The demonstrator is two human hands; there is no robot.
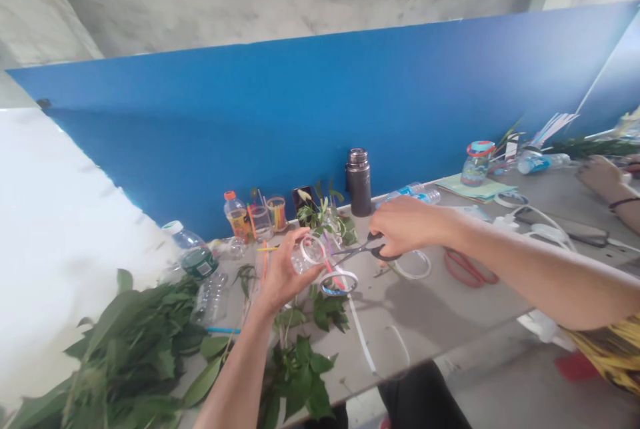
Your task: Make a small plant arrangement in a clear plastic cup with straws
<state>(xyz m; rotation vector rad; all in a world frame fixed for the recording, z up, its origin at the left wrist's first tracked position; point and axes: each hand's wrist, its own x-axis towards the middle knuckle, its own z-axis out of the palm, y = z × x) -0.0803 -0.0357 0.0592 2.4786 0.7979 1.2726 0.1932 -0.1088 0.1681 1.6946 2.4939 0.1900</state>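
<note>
My left hand (286,274) is closed around a clear plastic cup-like piece (301,258) with a pale round rim, thumb and fingers on either side. My right hand (400,228) grips dark-handled scissors (353,253), their blades pointing left toward that piece. Whether the blades touch it I cannot tell. Just below the blades is a white-edged ring (340,292), perhaps a tape roll. Another white ring (416,276) lies under my right wrist. A white strip (361,336) runs toward the table's front edge, beside cut leafy sprigs (307,372).
Leafy branches (130,342) heap at the left by a green-labelled bottle (197,259). Along the blue partition (300,116) stand an orange-capped bottle (236,216) and a dark flask (359,182). Red-handled scissors (467,270) and cables lie right. Another person's hand (603,176) rests far right.
</note>
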